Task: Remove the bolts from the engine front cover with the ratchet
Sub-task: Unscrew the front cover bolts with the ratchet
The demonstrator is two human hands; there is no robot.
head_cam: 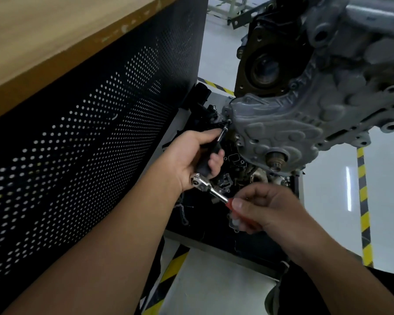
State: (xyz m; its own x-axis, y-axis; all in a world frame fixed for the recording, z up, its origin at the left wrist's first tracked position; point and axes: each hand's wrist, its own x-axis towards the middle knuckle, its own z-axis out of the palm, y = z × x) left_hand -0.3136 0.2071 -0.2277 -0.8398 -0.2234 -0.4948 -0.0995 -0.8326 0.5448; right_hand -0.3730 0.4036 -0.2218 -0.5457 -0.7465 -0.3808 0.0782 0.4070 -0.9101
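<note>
Behind the right hand (268, 210), the ratchet (210, 189) handle is mostly hidden.

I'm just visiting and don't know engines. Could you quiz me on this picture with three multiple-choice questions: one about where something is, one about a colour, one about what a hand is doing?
1. Where does the tip of the long extension bar meet the ribbed grey metal engine front cover?
A. At its left edge
B. At the round hub at its bottom
C. At its top right corner

2. What colour is the handle of the chrome ratchet where the right hand holds it?
A. Blue
B. Red
C. Green

3. What is the left hand doing?
A. Lying flat on the wooden benchtop
B. Hanging idle
C. Gripping the black grip on the extension bar

Answers:
1 A, the bar's tip sits on a bolt at the cover's left edge.
2 B, red shows by the thumb.
3 C, its fingers curl round the black grip.
</note>
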